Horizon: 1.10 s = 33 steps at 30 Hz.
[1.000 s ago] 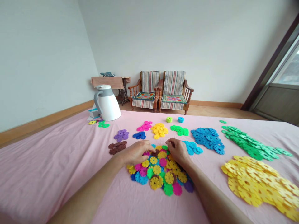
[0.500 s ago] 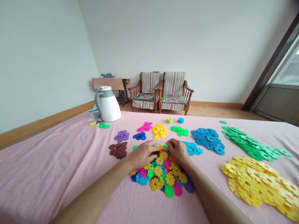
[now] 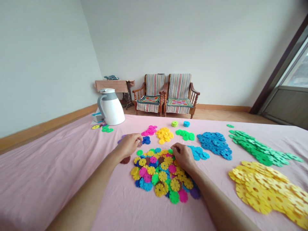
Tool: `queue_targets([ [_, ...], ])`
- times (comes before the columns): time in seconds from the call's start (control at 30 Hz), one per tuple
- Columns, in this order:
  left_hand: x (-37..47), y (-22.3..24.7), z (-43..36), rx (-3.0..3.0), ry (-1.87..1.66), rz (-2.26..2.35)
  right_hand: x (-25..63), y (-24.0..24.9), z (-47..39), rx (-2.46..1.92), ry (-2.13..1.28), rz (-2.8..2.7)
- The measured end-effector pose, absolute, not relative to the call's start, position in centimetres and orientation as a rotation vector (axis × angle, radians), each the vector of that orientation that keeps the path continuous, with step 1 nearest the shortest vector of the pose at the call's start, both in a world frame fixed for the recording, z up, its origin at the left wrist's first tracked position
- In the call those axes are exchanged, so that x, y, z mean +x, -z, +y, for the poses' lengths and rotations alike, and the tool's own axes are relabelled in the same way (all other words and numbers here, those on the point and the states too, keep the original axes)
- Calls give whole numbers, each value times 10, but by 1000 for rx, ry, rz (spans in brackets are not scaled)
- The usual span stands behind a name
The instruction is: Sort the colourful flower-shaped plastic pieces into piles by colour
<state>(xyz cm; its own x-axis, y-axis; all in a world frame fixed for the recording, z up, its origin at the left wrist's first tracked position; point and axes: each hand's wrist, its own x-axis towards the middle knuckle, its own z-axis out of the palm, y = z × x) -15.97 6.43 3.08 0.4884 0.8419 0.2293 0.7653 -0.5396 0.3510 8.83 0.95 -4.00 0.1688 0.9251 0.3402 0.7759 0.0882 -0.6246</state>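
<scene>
My left hand point(image 3: 129, 145) is closed, pinching a brown notched plastic disc point(image 3: 140, 144) at its fingertips. It hovers over the brown pile point(image 3: 125, 159) and partly covers it, along with the purple pile point(image 3: 121, 138). Just beyond the fingers lies a small dark blue pile point(image 3: 146, 140). At the far right edge of the mixed pile point(image 3: 162, 176) of coloured discs, my right hand point(image 3: 183, 155) has its fingers curled together. A bright green disc point(image 3: 170, 151) shows at those fingertips.
Sorted piles of pink point(image 3: 149, 130), yellow point(image 3: 165, 135), green point(image 3: 185, 134) and blue discs point(image 3: 214, 145) lie on the pink cloth. Larger yellow point(image 3: 267, 187) and green discs point(image 3: 261, 147) spread at right. A white jug point(image 3: 112, 107) stands back left; two chairs point(image 3: 179, 96) are beyond.
My left hand has moved from the mixed pile leftward to above the brown pile, taking a brown disc. My right hand has stayed in nearly the same place.
</scene>
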Motion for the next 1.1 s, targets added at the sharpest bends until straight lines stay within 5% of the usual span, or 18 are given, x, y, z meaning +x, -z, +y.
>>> queue_targets([
  [0.2, -195, -36, 74, 2532, -137, 1717, 88, 40, 10, -1714, -251, -1636],
  [0.37, -173, -37, 64, 2679, -390, 1364, 88, 41, 10, -1709, -254, -1637],
  [0.5, -151, -31, 49, 2643, -223, 996, 88, 41, 10, -1705, -257, -1638],
  [1.1, -132, -25, 34, 2690, -203, 1110, 88, 41, 11, -1703, -258, -1640],
])
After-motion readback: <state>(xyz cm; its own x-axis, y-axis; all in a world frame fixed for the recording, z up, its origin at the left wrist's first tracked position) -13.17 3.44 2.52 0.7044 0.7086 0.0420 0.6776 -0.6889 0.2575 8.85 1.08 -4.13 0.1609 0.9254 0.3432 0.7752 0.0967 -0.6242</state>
